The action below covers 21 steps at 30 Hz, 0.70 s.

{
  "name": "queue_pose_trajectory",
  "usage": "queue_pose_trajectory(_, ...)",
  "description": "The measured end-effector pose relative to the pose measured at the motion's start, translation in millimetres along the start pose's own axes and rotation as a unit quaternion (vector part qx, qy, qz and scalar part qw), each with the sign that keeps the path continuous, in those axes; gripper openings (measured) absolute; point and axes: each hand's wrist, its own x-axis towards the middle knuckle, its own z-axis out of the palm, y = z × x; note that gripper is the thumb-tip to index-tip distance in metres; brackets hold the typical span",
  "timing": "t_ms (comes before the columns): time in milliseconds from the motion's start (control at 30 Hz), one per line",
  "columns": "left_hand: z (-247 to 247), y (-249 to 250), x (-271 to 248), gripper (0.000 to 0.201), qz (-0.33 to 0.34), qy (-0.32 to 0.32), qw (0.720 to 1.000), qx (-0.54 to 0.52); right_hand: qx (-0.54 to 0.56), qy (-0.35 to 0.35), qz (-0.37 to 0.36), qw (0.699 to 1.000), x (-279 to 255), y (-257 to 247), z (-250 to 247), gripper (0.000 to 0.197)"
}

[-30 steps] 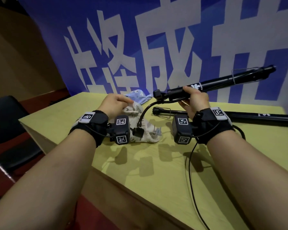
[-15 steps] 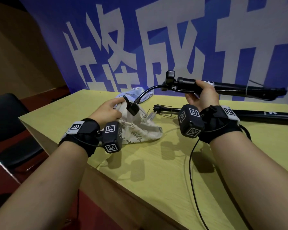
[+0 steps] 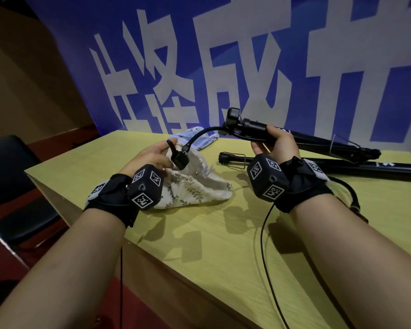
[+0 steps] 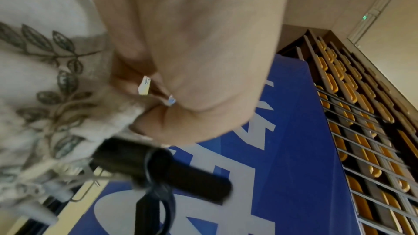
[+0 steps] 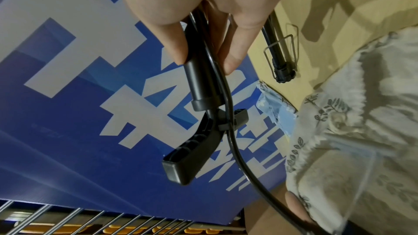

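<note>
- Pump (image 3: 254,128) is up off the table (image 3: 223,245), roughly level, with its far end sloping down to the right.
- Right hand (image 3: 277,148) grips it, fingers and thumb curled round the barrel just behind the head end.
- The right wrist view shows the fingertips pressing the hose (image 3: 199,135) against the barrel too, with the black folding handle sticking out past them.
- The hose arcs from the pump head down to the left and ends in a stubby black nozzle (image 3: 179,159).
- The nozzle hangs at the mouth of the bag (image 3: 199,188), just beside the left fingers; I cannot tell whether it touches them.
- Left hand (image 3: 150,157) is closed on the bag, pinching its upper edge and lifting it, as the left wrist view shows.
- The bag is white cloth with a leaf print, and its lower part lies on the table between the two wrists.
- A second pump (image 3: 354,166) lies flat on the table behind the right wrist, under the held one.
- A pale blue cloth (image 3: 208,141) sits at the table's far edge, behind the bag.
- A blue banner (image 3: 223,55) with large white characters fills the background, and a dark chair (image 3: 7,167) stands off to the left.
</note>
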Motion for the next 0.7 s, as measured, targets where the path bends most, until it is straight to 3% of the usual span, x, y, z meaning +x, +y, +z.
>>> queue_pose_trajectory(100,-6,-3,7,0.067,-0.013,0.011,0.997,-0.069,-0.001,-0.010,0.011,1.000,1,5,0,0.012)
queue_pose_trajectory(200,-5,1,8,0.061,-0.015,0.049,0.997,-0.059,0.019,-0.003,0.021,1.000,1,11,-1,0.010)
queue_pose_trajectory(333,-9,-1,1,0.069,0.002,0.044,0.983,-0.176,0.008,0.021,0.021,1.000,5,13,-5,0.027)
queue_pose_trajectory(467,-14,-2,7,0.070,0.013,0.065,0.987,-0.145,-0.028,0.017,-0.009,0.999,10,16,-8,0.044)
queue_pose_trajectory(700,-7,2,16,0.072,0.009,0.074,0.991,-0.112,-0.077,-0.063,-0.059,0.993,0,23,7,0.044)
